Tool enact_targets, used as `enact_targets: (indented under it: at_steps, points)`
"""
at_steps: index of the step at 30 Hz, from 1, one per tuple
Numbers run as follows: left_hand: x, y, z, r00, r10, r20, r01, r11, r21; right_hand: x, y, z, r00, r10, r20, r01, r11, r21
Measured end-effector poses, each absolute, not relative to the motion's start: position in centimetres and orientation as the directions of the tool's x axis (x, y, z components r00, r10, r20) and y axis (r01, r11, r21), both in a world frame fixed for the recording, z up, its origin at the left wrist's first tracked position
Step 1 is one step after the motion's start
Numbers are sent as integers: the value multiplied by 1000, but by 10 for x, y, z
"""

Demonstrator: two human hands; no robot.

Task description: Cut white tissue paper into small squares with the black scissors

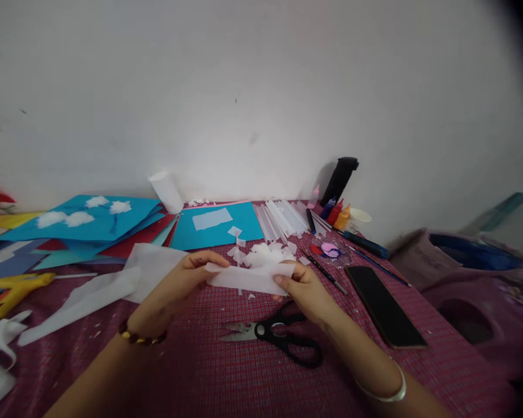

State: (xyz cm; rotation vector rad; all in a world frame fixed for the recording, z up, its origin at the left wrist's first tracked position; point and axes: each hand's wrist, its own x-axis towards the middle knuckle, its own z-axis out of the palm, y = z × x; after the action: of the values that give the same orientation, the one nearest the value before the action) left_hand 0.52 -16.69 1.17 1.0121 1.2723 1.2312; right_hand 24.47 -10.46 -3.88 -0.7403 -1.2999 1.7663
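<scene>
A strip of thin white paper (246, 278) stretches level between my two hands above the table. My left hand (196, 271) pinches its left end, thumb and fingers closed on the edge. At the right end, my right hand (303, 287) grips the strip with the thumb on the near side. Just below lie black-handled scissors (268, 334), blades pointing left and slightly apart, touched by neither hand. Behind the strip is a heap of small white paper pieces (268, 253), partly hidden by it. Larger sheets of white tissue paper (150, 264) lie left of my left hand.
Blue card (244, 223) lies at the back, with more sheets bearing white tufts (78, 219) to the left. A yellow glue gun (17, 290) is far left. Glue sticks (283, 217), paint bottles (342, 217) and a black phone (386, 307) occupy the right side.
</scene>
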Motion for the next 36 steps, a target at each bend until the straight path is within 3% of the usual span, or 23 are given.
enact_targets:
  at_steps: [6,14,21,28,32,36]
  points:
    - [-5,-170,0,5,995,-102,-187,101,977,250,-112,-32,-535,845,11,-293,-173,-940]
    - [-3,-177,4,71,996,-46,-136,55,989,249,-113,-34,-587,809,-11,-306,-235,-923]
    - [-3,-180,5,144,990,4,-209,27,978,249,-115,-33,-602,798,-20,-302,-251,-920]
    - [3,-174,-2,-16,998,-58,69,59,996,252,-116,-39,-616,787,-31,-207,-200,-958]
    - [9,-171,-2,-153,988,-21,144,44,989,253,-115,-37,-615,788,-30,-154,-158,-975]
    - [4,-168,-6,-142,986,-82,263,118,958,250,-115,-35,-585,810,-26,-78,-89,-993]
